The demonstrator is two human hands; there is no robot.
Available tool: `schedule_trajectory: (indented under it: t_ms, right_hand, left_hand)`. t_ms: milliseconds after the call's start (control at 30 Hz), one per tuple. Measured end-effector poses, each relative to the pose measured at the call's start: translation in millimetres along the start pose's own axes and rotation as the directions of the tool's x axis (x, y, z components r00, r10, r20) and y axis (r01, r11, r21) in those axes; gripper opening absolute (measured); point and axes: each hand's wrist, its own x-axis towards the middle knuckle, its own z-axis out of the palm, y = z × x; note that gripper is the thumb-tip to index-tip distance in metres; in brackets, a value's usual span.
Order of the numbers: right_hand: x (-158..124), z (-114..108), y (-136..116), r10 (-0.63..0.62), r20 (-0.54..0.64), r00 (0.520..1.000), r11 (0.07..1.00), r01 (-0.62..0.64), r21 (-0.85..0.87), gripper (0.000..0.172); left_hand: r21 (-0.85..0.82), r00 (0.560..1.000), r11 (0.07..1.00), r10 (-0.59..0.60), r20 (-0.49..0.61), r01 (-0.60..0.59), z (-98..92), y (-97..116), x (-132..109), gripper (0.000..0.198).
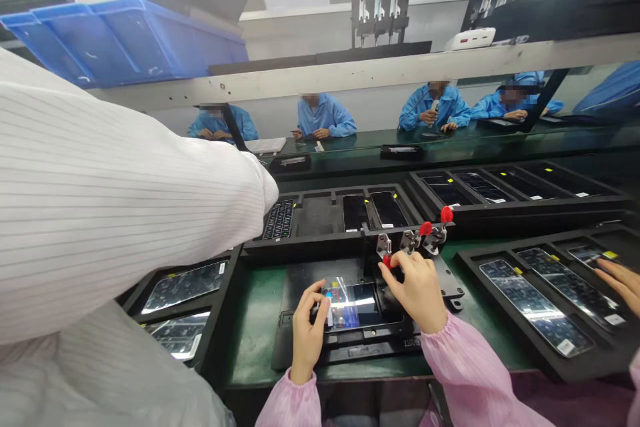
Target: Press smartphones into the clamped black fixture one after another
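Note:
A black fixture (300, 287) lies on the green bench in front of me with a glossy phone panel (357, 305) seated in it. My left hand (306, 330) grips the panel's left end, fingers curled over its edge. My right hand (417, 290) is closed in a pinch on the red handle (387, 261) of the nearest toggle clamp at the fixture's back edge. Two more red-tipped toggle clamps (434, 225) stand raised just to the right of it.
A co-worker's white-sleeved arm (125, 213) crosses the left side above black trays of panels (185, 287). More trays (540, 300) lie right, where another person's hand (620, 283) reaches in. Trays (365, 212) sit behind the fixture. Several people in blue sit across the line; a blue bin (125, 37) rests on the shelf.

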Motion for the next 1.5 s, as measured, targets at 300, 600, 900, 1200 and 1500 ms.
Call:
schedule_trajectory:
  t_ms: [300,600,900,1200,1500]
  right_hand:
    - [4.5,-10.0,-9.0,0.013,-0.259,0.966,0.987,0.030,0.159,0.016]
    - [25.4,-59.8,-2.7,0.197,-0.551,0.811,0.952,-0.023,0.306,0.011]
    - [10.0,-61.2,23.1,0.255,-0.486,0.836,0.927,-0.068,0.369,0.013]
    - [41.8,-77.9,14.1,-0.009,-0.399,0.917,0.947,0.136,0.292,0.015]
    - [-105.5,-24.7,49.1,0.249,-0.353,0.902,0.964,-0.194,0.185,0.005]
  left_hand:
    - [-0.023,1.000,1.000,-0.011,0.017,0.012,5.8,6.2,-1.0,0.023]
    - [-0.092,0.996,0.993,-0.082,-0.029,0.079,16.9,0.6,-0.5,0.022]
    - [-0.236,0.997,0.968,-0.082,0.014,0.083,54.7,20.4,-0.4,0.023]
    - [-0.265,0.989,0.954,-0.147,-0.013,0.138,56.5,14.0,3.3,0.023]
    - [-0.261,0.983,0.952,-0.176,-0.047,0.158,50.2,11.2,4.8,0.023]
